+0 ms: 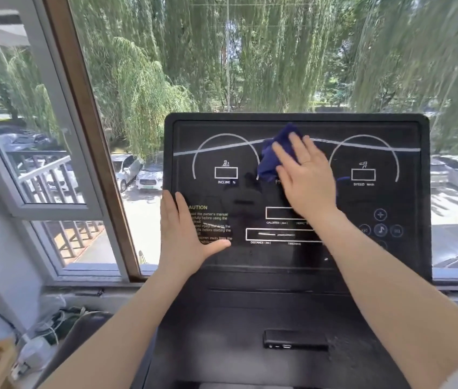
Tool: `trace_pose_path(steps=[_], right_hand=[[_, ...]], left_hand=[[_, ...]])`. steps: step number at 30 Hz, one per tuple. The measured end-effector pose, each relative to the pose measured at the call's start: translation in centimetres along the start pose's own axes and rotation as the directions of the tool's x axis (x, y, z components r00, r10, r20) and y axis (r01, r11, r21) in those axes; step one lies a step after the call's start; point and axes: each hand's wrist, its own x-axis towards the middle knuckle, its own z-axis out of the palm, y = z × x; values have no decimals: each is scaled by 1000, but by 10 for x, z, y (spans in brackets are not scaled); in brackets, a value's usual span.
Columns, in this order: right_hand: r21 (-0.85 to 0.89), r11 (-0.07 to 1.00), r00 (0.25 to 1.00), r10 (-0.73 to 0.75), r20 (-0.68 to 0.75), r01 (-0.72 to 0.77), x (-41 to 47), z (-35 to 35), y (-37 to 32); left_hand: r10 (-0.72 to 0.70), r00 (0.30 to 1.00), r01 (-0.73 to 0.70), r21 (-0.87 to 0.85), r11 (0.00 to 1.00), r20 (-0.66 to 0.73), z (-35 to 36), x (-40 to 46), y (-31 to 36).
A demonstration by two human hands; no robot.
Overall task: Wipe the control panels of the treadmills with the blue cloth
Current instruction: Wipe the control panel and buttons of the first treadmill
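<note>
A black treadmill control panel (390, 136) stands upright in front of me, with white arcs, small display boxes and a caution text at its left. My right hand (306, 178) lies flat on the panel's upper middle, pressing a dark blue cloth (271, 161) against it; the cloth sticks out above and to the left of the fingers. My left hand (185, 234) rests flat on the panel's lower left edge, fingers together and thumb spread, holding nothing.
A large window (250, 51) behind the panel shows willow trees and parked cars. An open window frame (53, 164) is at the left. Below the panel, the console tray (222, 332) holds a small black box (295, 339). Cables and clutter (51, 329) lie at the lower left.
</note>
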Motion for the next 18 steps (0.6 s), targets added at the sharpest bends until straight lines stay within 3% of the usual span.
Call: trace_pose_path(steps=[4, 7, 10, 14, 18], right_hand=[[19, 983, 982, 183, -51, -182, 2, 0, -17], [24, 1000, 1000, 5, -27, -4, -23, 7, -55], [-19, 985, 981, -170, 92, 172, -41, 9, -72], [-79, 975, 962, -189, 199, 208, -42, 15, -69], [-76, 979, 967, -170, 192, 187, -42, 18, -68]], left_hand=[[43, 998, -43, -9, 999, 36, -4, -5, -9], [67, 997, -66, -46, 997, 31, -7, -7, -14], [90, 996, -89, -32, 995, 18, -6, -9, -17], [79, 997, -79, -8, 997, -4, 3, -9, -18], [47, 998, -49, -56, 997, -44, 6, -11, -13]])
